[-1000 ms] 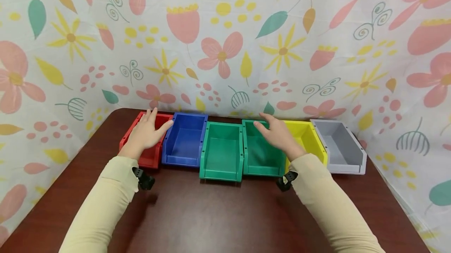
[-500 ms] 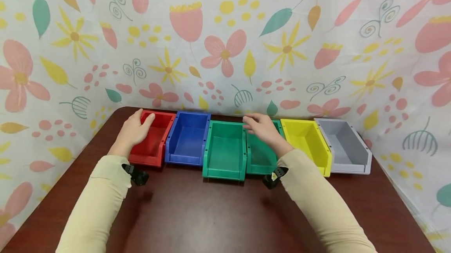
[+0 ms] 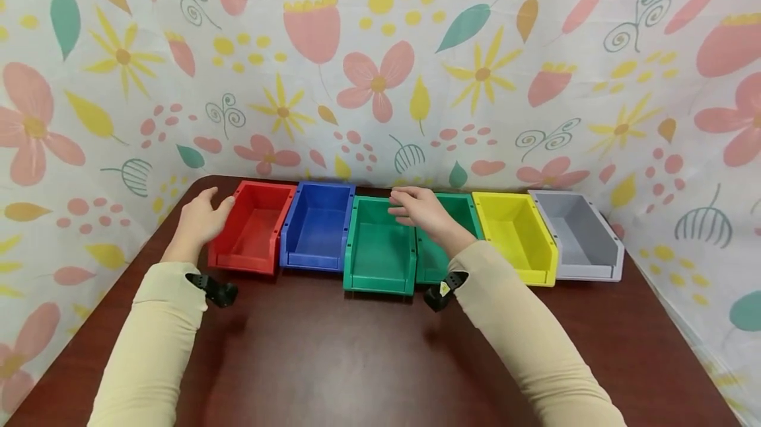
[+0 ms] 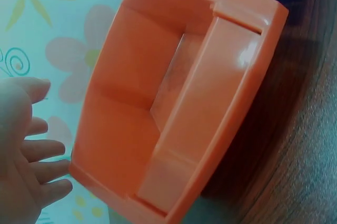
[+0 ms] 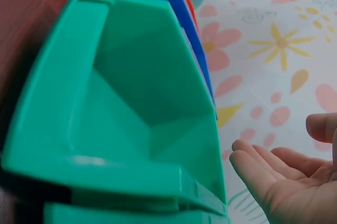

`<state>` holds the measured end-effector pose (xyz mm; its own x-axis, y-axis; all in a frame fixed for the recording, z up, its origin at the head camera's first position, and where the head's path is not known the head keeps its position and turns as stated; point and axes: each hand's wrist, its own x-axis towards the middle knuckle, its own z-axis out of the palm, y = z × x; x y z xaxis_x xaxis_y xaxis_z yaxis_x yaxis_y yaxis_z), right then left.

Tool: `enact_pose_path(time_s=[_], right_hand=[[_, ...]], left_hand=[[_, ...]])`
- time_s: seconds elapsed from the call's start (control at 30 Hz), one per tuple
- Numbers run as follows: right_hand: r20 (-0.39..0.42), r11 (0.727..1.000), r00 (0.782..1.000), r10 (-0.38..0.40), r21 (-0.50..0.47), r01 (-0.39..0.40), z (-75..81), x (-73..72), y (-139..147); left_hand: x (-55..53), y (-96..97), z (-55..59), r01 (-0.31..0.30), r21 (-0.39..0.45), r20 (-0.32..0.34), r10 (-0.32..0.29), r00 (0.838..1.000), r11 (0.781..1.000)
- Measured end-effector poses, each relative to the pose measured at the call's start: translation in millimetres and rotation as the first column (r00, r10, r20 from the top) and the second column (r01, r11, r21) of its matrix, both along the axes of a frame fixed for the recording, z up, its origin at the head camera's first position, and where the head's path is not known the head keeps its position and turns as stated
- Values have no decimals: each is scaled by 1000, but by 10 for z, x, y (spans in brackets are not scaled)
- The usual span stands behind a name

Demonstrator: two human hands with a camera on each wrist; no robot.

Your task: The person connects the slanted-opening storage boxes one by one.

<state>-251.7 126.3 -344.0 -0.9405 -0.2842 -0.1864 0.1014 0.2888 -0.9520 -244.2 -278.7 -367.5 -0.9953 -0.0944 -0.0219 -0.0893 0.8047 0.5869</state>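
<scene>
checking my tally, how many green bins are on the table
2. One green bin sits in the middle of the row beside the blue bin; the other green bin is next to the yellow bin, partly covered by the right hand. None seem hidden.

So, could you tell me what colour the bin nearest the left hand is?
Red: the bin beside the left hand, clearest in the head view.

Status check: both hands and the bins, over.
Left hand open, beside the red bin, not gripping. Right hand open, above the two green bins. Six bins in a row, nothing blocking.
</scene>
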Motion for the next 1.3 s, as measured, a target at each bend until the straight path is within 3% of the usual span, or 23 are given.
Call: enact_pose_path(time_s=[0.4, 0.6, 0.73, 0.9, 1.07, 1.3], right_hand=[[82, 998, 997, -3, -65, 8, -126, -1, -288], [169, 978, 985, 35, -208, 1, -128, -47, -453], [226, 965, 972, 65, -262, -3, -120, -61, -548], [285, 971, 958, 40, -238, 30, -114, -86, -676], [319, 975, 947, 20, -217, 53, -16, -168, -766], [316, 987, 949, -3, -149, 53, 102, -283, -835]], left_hand=[[17, -60, -100, 18, 8, -5, -18, 1000, 1000], [9, -63, -145, 17, 56, -17, -16, 1000, 998], [24, -45, -234, -6, 112, -3, 6, 1000, 994], [52, -67, -289, -24, 131, -7, 25, 1000, 991], [36, -81, -261, -27, 154, -23, 31, 999, 988], [-29, -102, -212, -41, 170, -33, 47, 998, 985]])
